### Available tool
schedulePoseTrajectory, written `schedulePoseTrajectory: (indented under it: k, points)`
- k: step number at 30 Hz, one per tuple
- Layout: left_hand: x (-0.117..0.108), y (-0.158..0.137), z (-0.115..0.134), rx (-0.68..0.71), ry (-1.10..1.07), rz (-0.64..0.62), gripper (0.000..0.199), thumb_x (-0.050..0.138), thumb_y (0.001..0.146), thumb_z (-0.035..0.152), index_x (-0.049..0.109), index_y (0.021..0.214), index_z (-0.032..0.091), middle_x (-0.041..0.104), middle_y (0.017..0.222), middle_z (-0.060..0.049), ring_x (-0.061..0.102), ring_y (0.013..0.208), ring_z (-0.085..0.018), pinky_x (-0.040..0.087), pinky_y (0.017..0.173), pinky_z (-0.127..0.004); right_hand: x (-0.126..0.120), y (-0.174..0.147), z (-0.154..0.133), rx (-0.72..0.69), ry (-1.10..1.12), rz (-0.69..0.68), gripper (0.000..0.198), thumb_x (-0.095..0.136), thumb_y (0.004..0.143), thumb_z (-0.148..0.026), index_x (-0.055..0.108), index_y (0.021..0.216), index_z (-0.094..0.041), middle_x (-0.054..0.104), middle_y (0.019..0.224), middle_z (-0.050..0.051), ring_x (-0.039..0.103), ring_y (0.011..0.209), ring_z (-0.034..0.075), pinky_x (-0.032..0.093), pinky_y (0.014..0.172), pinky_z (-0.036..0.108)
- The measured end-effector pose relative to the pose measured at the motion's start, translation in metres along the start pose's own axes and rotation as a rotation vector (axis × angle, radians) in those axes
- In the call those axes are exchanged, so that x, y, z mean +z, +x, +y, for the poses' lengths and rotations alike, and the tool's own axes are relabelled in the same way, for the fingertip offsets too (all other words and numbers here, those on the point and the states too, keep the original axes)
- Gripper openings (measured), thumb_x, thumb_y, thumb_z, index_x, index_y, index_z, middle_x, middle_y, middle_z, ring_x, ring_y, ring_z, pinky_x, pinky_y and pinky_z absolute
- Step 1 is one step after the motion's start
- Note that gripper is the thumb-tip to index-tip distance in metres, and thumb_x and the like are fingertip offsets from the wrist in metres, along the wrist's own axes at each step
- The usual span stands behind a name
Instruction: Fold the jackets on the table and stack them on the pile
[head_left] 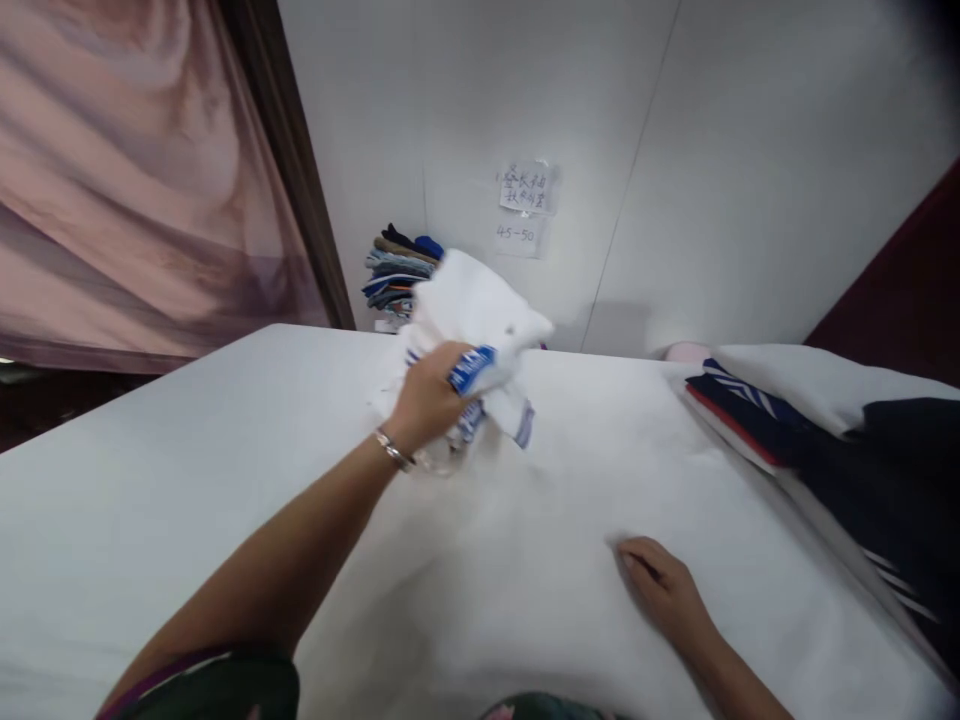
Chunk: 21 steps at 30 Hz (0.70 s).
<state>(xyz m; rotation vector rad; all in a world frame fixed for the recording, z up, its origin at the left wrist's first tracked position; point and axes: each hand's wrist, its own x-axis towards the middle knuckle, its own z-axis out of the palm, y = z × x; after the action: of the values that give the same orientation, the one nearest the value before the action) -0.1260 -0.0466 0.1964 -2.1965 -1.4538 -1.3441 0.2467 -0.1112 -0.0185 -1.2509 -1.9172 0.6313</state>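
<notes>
Out over the middle of the white table [592,460], my left hand [431,395] is closed round a bunched white garment [480,300] with blue lettering and a blue-striped edge. The cloth is held up off the surface and is slightly blurred; parts of it hang below my fingers. How it is folded cannot be made out. My right hand [664,585] rests on the table closer to me, its fingers curled in, and no object shows in it.
A stack of folded clothes [401,270] stands behind the table's far edge. Dark striped garments [795,430] lie along the right side. Handwritten paper signs [523,190] are stuck to the grey wall. A pink curtain [142,170] hangs at the left.
</notes>
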Motion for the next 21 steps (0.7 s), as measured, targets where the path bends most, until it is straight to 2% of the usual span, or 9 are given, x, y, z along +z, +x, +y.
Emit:
schedulePoseTrajectory:
  k: [4, 6, 8, 11, 15, 19, 21]
  points:
    - [0.067, -0.042, 0.059, 0.33, -0.13, -0.444, 0.026, 0.057, 0.079, 0.02, 0.06, 0.104, 0.024, 0.065, 0.098, -0.003, 0.058, 0.092, -0.017, 0.045, 0.077, -0.028, -0.006, 0.002, -0.013, 0.124, 0.124, -0.002, 0.026, 0.053, 0.081, -0.035, 0.071, 0.089, -0.017, 0.072, 0.092, 0.008, 0.065, 0.088, 0.025, 0.052, 0.08, 0.034]
    - [0.091, -0.068, 0.076, 0.479, -0.155, -0.552, 0.026, 0.054, 0.079, 0.015, 0.061, 0.103, 0.023, 0.063, 0.107, -0.005, 0.056, 0.098, -0.019, 0.043, 0.084, -0.033, -0.009, 0.004, -0.02, 0.199, 0.219, 0.035, 0.028, 0.056, 0.077, -0.034, 0.072, 0.093, -0.017, 0.072, 0.096, 0.007, 0.065, 0.092, 0.027, 0.052, 0.081, 0.036]
    - [0.104, -0.092, 0.084, 0.529, -0.177, -0.58, 0.027, 0.051, 0.078, 0.009, 0.061, 0.1, 0.021, 0.061, 0.113, -0.007, 0.053, 0.104, -0.021, 0.038, 0.092, -0.039, -0.012, 0.004, -0.025, 0.269, 0.302, 0.075, 0.026, 0.059, 0.073, -0.031, 0.073, 0.092, -0.02, 0.073, 0.097, 0.004, 0.064, 0.096, 0.03, 0.051, 0.082, 0.037]
    - [0.106, -0.121, 0.088, 0.469, -0.268, -0.612, 0.035, 0.047, 0.075, 0.004, 0.058, 0.105, 0.02, 0.061, 0.114, -0.009, 0.052, 0.106, -0.021, 0.033, 0.098, -0.043, -0.015, 0.005, -0.028, 0.402, 0.438, 0.121, 0.02, 0.064, 0.07, -0.034, 0.072, 0.083, -0.023, 0.074, 0.089, 0.001, 0.064, 0.094, 0.03, 0.051, 0.082, 0.037]
    - [0.099, -0.15, 0.092, 0.372, -0.45, -0.711, 0.041, 0.046, 0.073, 0.005, 0.055, 0.109, 0.021, 0.063, 0.108, -0.007, 0.054, 0.1, -0.02, 0.038, 0.091, -0.038, -0.028, 0.007, -0.029, 0.499, 0.79, 0.203, 0.037, 0.058, 0.075, -0.053, 0.067, 0.096, -0.024, 0.072, 0.099, 0.005, 0.063, 0.1, 0.027, 0.051, 0.085, 0.038]
    - [0.096, -0.163, 0.103, 0.326, -0.56, -0.823, 0.037, 0.048, 0.073, 0.011, 0.056, 0.107, 0.023, 0.065, 0.104, -0.005, 0.058, 0.094, -0.02, 0.042, 0.086, -0.037, -0.043, 0.012, -0.033, 0.579, 1.022, 0.123, 0.051, 0.043, 0.081, -0.066, 0.061, 0.111, -0.029, 0.069, 0.108, 0.005, 0.063, 0.102, 0.026, 0.052, 0.083, 0.04]
    - [0.092, -0.159, 0.106, 0.307, -0.636, -0.831, 0.042, 0.051, 0.071, 0.011, 0.055, 0.111, 0.024, 0.065, 0.109, -0.005, 0.058, 0.099, -0.02, 0.043, 0.09, -0.038, -0.046, 0.013, -0.033, 0.632, 1.002, 0.109, 0.048, 0.055, 0.078, -0.058, 0.058, 0.116, -0.028, 0.069, 0.108, 0.005, 0.064, 0.099, 0.025, 0.053, 0.08, 0.038]
